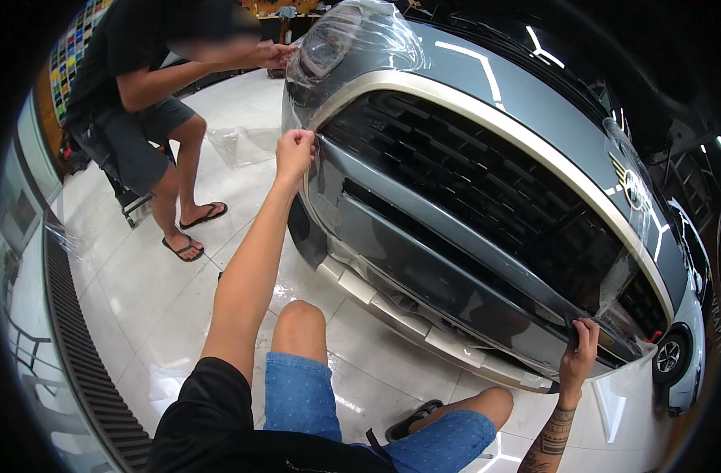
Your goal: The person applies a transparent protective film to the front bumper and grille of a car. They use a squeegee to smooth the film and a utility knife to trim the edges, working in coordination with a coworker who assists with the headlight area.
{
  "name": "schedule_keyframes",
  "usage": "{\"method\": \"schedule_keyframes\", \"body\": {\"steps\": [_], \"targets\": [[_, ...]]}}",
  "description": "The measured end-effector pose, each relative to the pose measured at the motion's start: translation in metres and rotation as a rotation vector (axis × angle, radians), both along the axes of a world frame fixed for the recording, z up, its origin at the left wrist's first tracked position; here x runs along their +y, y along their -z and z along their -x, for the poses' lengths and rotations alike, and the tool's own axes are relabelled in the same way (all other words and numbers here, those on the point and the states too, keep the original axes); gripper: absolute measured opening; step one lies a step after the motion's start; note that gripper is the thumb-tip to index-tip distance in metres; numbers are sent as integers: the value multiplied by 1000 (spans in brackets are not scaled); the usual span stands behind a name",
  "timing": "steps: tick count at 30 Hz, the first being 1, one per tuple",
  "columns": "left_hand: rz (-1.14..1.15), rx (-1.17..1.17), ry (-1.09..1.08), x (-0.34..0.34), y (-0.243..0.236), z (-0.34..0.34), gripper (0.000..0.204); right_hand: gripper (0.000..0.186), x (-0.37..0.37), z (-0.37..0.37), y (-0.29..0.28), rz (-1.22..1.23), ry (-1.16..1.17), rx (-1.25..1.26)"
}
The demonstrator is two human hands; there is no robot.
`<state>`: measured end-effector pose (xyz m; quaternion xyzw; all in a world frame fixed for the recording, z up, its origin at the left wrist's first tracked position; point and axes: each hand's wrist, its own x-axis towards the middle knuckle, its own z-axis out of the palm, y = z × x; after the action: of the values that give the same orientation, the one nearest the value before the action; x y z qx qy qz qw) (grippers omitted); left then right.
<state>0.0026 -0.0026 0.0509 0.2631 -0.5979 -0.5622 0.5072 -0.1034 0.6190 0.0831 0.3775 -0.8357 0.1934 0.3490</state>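
Hands (pixel 296 154) at bumper (pixel 412 258) below winged emblem (pixel 635 190)

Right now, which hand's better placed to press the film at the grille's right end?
Probably the right hand, just below that film; the left hand is at the other end of the grille.

Hood (pixel 526 102): grey paint, smooth, high gloss, lamps mirrored as crisp white lines. Front bumper (pixel 376 236): darker grey, smooth, glossy. Clear film (pixel 396 35): thin plastic, shiny, wrinkled over the headlight. Grille (pixel 423 146): black, looks like plastic, glossy highlights on its slats. Grille surround (pixel 412 81): cream, smooth, duller. Floor (pixel 167 311): pale smooth tiles, reflective. Shorts (pixel 299 394): blue cloth, denim-like, matt. Sleeve (pixel 211 406): black cloth, matt.
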Motion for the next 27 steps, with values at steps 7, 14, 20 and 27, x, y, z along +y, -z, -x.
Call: {"method": "schedule_keyframes", "body": {"steps": [7,14,20,27], "targets": [[734,-192,-377,9,-9,-3,29,38,-5,1,-5,-22,7,28],[1164,-347,-431,-14,-30,-18,12,40,-4,1,-7,-16,-21,22],[1225,-332,-445,-42,-50,-37,9,38,-12,-3,-11,-34,-48,17],[1065,-256,-345,-68,-71,0,16,40,12,-4,-15,-25,5,-2]]}}
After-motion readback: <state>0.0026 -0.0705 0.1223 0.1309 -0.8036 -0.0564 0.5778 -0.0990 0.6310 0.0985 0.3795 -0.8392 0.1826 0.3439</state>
